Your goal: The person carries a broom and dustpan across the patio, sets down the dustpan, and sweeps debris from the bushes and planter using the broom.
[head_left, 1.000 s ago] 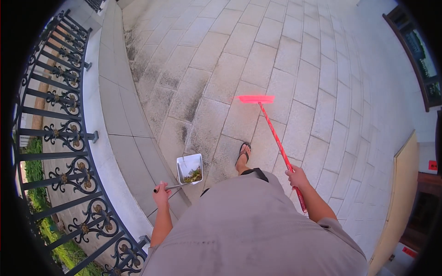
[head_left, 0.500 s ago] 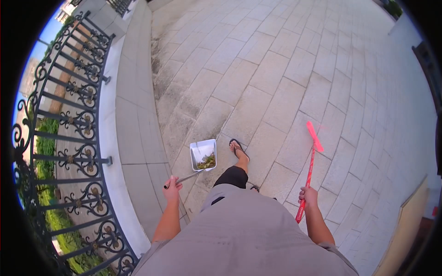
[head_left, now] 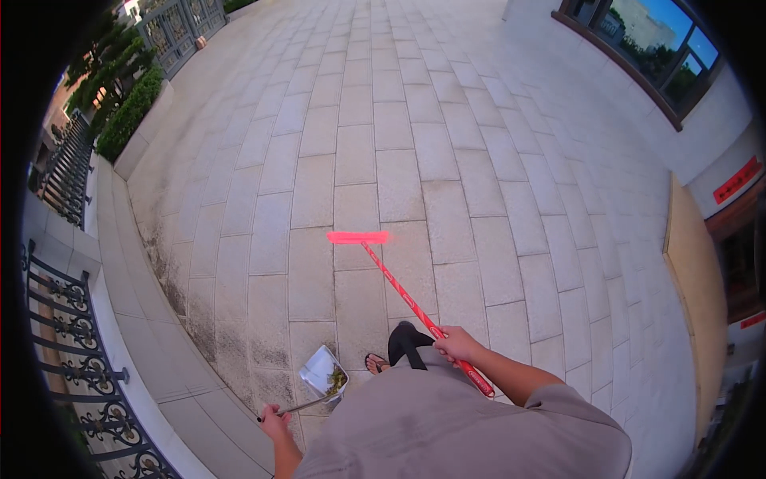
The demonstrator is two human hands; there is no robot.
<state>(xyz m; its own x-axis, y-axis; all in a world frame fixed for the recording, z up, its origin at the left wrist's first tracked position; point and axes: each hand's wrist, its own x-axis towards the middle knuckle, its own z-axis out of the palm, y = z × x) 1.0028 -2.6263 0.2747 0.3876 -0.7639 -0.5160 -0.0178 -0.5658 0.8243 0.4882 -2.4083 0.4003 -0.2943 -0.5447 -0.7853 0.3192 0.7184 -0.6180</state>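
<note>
My right hand (head_left: 457, 345) is wrapped round the red patterned handle of a broom (head_left: 408, 300). Its bright pink head lies crosswise on the paving ahead of me, with nothing gathered in front of it that I can see. Low on the left, my left hand (head_left: 275, 421) grips the end of the dark handle of a white dustpan (head_left: 317, 370). The pan sits close to the ground beside my sandalled foot (head_left: 376, 363). Dry leaves (head_left: 337, 378) in green and brown lie piled in the pan's right part.
Pale stone paving (head_left: 359, 152) stretches far ahead. A low stone kerb and wall with a dark iron railing (head_left: 80, 359) run along the left, with a hedge (head_left: 132, 112) farther on. To the right stand a house wall, a window (head_left: 638, 48) and a tan board (head_left: 696, 303).
My view has turned right and up along the paving. The broom head has swung from the right to in front of me. The dustpan stays in my left hand, leaves inside.
</note>
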